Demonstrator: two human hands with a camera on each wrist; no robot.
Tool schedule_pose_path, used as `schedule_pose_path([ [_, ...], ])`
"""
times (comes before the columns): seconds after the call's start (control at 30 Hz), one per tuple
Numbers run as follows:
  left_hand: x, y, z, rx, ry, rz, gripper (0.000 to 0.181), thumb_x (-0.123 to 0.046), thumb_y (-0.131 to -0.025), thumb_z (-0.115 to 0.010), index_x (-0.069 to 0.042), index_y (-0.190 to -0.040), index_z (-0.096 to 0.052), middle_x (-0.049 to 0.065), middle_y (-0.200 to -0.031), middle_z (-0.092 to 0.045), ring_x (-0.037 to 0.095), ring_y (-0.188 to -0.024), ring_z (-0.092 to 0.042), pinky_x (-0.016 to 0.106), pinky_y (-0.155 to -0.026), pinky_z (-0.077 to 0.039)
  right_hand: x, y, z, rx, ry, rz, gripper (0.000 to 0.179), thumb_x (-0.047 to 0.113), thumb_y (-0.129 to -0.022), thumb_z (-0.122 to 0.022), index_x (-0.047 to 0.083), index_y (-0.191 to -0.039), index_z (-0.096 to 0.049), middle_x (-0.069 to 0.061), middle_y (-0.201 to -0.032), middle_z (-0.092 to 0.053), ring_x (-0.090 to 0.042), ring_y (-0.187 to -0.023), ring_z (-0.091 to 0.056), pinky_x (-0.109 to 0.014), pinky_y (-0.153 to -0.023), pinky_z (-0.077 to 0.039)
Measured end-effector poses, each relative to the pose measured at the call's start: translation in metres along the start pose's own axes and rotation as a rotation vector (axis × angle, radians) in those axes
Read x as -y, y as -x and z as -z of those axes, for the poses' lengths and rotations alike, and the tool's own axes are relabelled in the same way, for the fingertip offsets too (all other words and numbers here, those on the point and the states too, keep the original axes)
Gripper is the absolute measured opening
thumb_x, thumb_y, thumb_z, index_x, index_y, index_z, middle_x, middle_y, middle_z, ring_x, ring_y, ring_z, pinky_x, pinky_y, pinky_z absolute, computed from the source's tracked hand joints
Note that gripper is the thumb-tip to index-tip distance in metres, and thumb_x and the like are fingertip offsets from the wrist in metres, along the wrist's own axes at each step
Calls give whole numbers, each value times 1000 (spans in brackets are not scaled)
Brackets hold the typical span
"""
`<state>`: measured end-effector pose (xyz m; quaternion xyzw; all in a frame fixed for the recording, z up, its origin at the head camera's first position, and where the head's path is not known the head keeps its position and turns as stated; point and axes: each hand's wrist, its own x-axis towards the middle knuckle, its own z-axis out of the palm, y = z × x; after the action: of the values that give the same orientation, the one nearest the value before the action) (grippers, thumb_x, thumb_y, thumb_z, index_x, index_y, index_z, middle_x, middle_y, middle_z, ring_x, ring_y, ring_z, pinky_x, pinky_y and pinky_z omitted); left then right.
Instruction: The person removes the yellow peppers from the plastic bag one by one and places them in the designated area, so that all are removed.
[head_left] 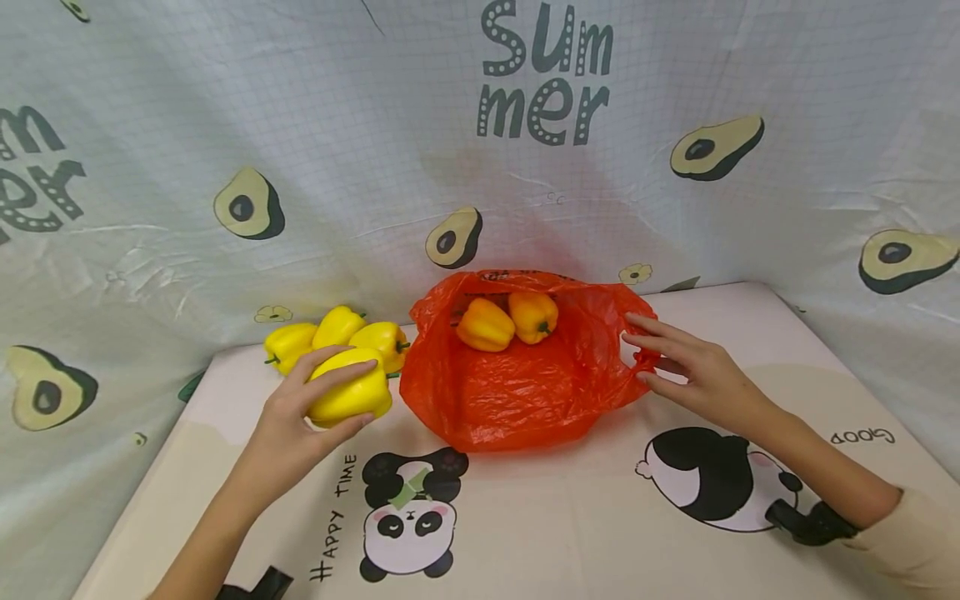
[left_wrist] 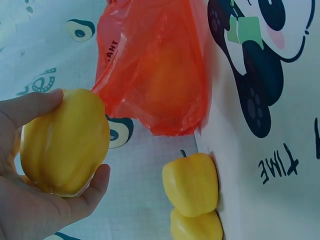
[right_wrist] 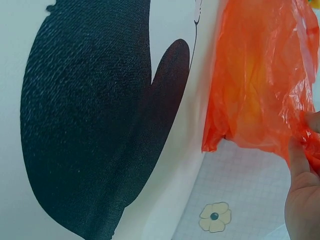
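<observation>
My left hand (head_left: 288, 421) grips a yellow bell pepper (head_left: 351, 393) just left of a red plastic bag (head_left: 517, 396). In the left wrist view, thumb and fingers wrap the pepper (left_wrist: 67, 142) from both sides, and it is raised beside the bag. The bag's mouth gapes toward me, with two orange-yellow bell peppers (head_left: 486, 326) inside. At the bag's right rim, my right hand (head_left: 697, 367) holds the plastic between thumb and fingers. The right wrist view shows only part of that hand (right_wrist: 305, 200) against the crumpled bag edge.
Three more yellow bell peppers (head_left: 339, 327) sit together at the table's back left, partly behind my left hand. A white table (head_left: 525, 525) printed with pandas lies in front. Close behind the bag hangs a pale cloth (head_left: 360, 167) with avocado prints.
</observation>
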<state>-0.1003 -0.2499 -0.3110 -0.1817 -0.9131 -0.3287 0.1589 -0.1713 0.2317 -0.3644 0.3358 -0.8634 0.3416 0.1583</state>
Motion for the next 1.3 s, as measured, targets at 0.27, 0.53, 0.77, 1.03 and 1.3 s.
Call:
schedule_pose_path([
  [0.27,9,0,3,-25,13,33,57,-8,-81,-86,-22,-133,-68,8,-144,-48,34,-127,-48,8,-95,-35,2,-2,-1,9,14,-19,61,-3,-82,-81,6,-139,-62,-17,-151,-50,-29,-108,-70,-33,-80,-59],
  [0.53,22,-1,3,-31,21,93,55,-10,-82,-85,-20,-133,-68,7,-145,-48,33,-129,-46,5,-96,-31,0,-1,-1,10,11,-16,61,-4,-81,-81,6,-139,-62,-17,-151,-49,-29,-109,-70,-28,-81,-58],
  [0.77,37,-2,6,-33,22,158,55,-8,-84,-83,-18,-135,-66,11,-148,-44,38,-131,-43,42,-103,-39,0,-1,-1,10,14,-14,61,-3,-81,-81,6,-139,-62,-17,-151,-50,-29,-109,-70,-29,-81,-59],
  [1.03,55,-3,10,-55,36,197,54,-2,-82,-83,-10,-132,-65,19,-148,-44,45,-135,-38,70,-107,-32,0,-1,0,15,-11,-20,61,-3,-82,-81,6,-139,-62,-17,-152,-49,-29,-109,-70,-29,-81,-59],
  [1.3,68,-2,13,-63,23,273,53,-2,-84,-81,-7,-132,-60,22,-145,-44,46,-134,-37,72,-109,-27,0,0,0,12,-11,-24,61,-4,-82,-80,6,-139,-61,-17,-152,-49,-30,-111,-69,-35,-80,-60],
])
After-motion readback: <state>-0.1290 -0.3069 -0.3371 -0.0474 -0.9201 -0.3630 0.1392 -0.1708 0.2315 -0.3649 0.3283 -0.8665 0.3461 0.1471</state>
